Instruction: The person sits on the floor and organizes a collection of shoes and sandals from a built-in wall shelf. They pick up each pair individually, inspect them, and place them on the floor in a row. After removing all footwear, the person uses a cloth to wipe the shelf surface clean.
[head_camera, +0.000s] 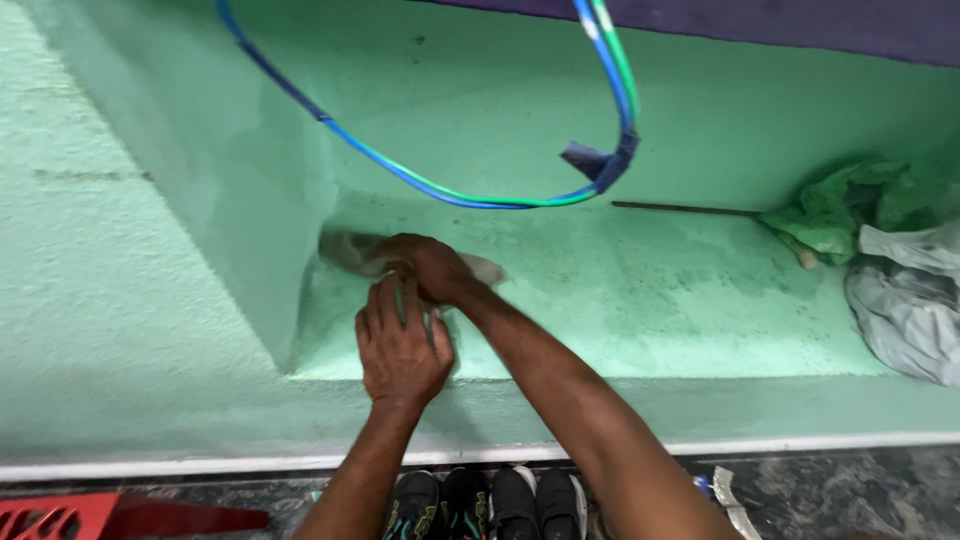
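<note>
A single head-worn view looks steeply down and forward, close over the pale green painted concrete ledge (650, 300), with the dark shoes (490, 505) at the bottom edge.

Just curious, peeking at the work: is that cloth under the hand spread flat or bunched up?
Bunched up, mostly. The cloth lies crumpled on the green shelf, the right hand pressing on it, the left hand beside.

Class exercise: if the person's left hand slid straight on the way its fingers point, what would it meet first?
Most likely the right hand, lying just beyond the left hand and pressing a blurred cloth; depth is unclear.
</note>
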